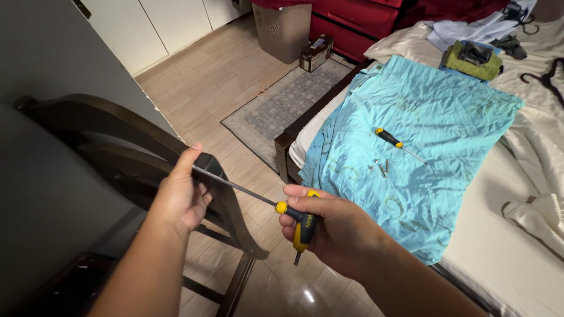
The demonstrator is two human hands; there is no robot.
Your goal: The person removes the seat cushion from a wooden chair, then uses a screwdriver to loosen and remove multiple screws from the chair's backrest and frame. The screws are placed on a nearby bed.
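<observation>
Bed with a turquoise cloth spread over it

On the bed (517, 235), the turquoise cloth (423, 135) carries a yellow-handled screwdriver (398, 142) with loose screws (380, 168) just beside it; a green towel (470, 61) and clothes hangers (543, 79) lie farther back.

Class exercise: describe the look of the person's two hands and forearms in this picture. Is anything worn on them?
Both forearms are bare, with no sleeves in view. The left hand and right hand wear no gloves, and no rings, watch or bracelets show. The nails that show are short and unpainted.

- A home bedroom is shown.
- A bed (529, 246) with rumpled sheets is seen at right.
- A rug (282, 105) and laundry basket (282, 29) are placed on the wood-look floor at upper centre.
</observation>
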